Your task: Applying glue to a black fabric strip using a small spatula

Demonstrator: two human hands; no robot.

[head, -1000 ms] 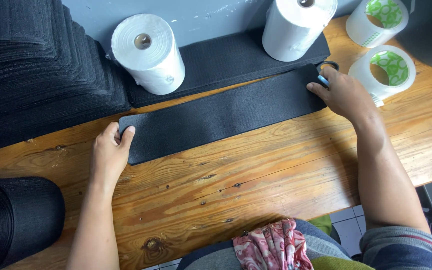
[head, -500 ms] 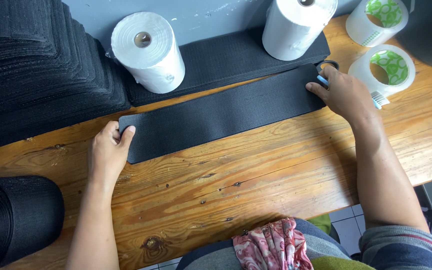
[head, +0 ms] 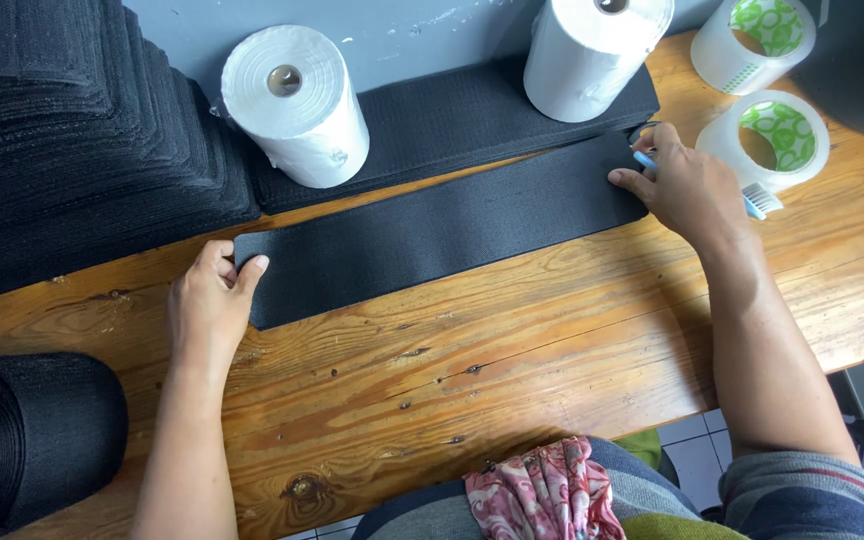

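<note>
Nothing's really moved since before. Left hand (head: 207,305) and right hand (head: 687,185) rest open, pressing the black strip (head: 442,230) flat on the tabletop (head: 552,340).

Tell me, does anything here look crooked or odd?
The black strip lies slanted across the table, both hands on its ends. A blue brush pokes out from under the right hand. Nothing spilled or damaged.

You are in a small workshop: on the wooden workbench (head: 552,330), stacked black fabric strips (head: 72,130), white paper rolls (head: 297,105) and tape rolls (head: 777,140) stand ready.
</note>
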